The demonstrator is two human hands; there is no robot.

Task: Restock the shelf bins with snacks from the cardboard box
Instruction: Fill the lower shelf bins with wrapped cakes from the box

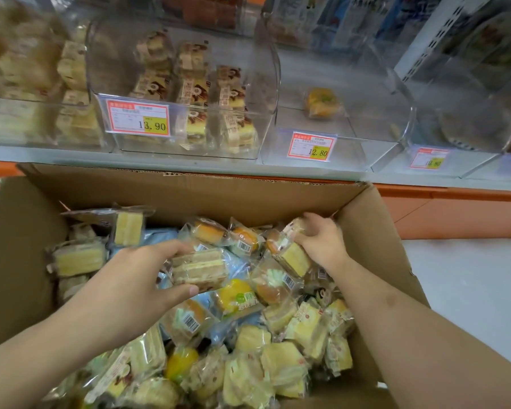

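An open cardboard box (18, 231) in front of me is full of several wrapped snack cakes. My left hand (139, 276) grips a wrapped layered sandwich cake (199, 270) just above the pile, thumb below and fingers on top. My right hand (322, 243) is down at the box's far right side, fingers curled round a wrapped yellow cake slice (292, 255). On the shelf beyond the box stand clear bins: one bin (189, 149) holds several brown-and-yellow cake packs, and the bin to its right (351, 154) holds a single orange-yellow pack (322, 103).
Price tags reading 13.90 (137, 119) and 12.80 (311, 146) hang on the bin fronts. More clear bins with packs sit at far left (27, 113) and far right (460, 128). An orange shelf base (455, 211) and pale floor (469, 290) lie right of the box.
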